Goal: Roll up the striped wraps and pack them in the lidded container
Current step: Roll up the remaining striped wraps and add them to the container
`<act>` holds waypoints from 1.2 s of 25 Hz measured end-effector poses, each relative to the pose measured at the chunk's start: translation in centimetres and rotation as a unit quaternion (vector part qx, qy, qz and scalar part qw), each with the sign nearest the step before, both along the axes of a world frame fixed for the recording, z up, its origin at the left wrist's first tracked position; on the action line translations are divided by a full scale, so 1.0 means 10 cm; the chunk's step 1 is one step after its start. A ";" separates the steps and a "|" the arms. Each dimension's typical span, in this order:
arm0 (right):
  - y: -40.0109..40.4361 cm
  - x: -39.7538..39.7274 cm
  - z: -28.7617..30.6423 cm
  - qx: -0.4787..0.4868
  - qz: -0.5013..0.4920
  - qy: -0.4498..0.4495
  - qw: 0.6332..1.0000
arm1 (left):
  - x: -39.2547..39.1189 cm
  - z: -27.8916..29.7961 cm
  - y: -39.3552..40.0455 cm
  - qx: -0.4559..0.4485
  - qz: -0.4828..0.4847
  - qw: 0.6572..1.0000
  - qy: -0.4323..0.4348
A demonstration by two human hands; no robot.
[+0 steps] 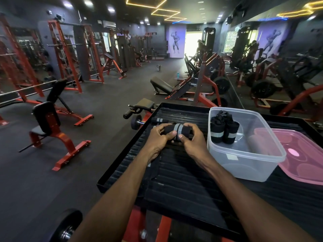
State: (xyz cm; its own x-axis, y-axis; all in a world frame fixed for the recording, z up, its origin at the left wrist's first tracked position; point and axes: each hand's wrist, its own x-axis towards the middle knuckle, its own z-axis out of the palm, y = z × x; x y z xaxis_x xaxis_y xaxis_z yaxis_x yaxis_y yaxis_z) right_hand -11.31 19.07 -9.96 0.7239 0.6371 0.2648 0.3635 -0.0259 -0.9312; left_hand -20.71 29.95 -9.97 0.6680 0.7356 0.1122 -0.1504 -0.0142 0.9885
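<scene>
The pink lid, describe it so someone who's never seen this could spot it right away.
Find the black ribbed tray in front of the person. On its right side stands a clear tub holding rolled wraps. The lid lies flat just right of that tub, the only pink, translucent thing there.

Pink lid cut off at right edge
</scene>
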 end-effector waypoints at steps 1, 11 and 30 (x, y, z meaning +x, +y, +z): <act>0.01 0.01 -0.01 -0.010 0.008 0.014 1.000 | 0.00 0.00 0.01 0.014 0.006 1.000 0.001; 0.01 0.01 -0.04 -0.063 0.042 -0.040 0.996 | 0.03 0.00 -0.05 -0.086 -0.089 0.992 -0.018; -0.01 -0.07 0.06 0.088 0.085 0.409 0.904 | 0.11 -0.02 -0.09 0.038 0.040 0.996 0.071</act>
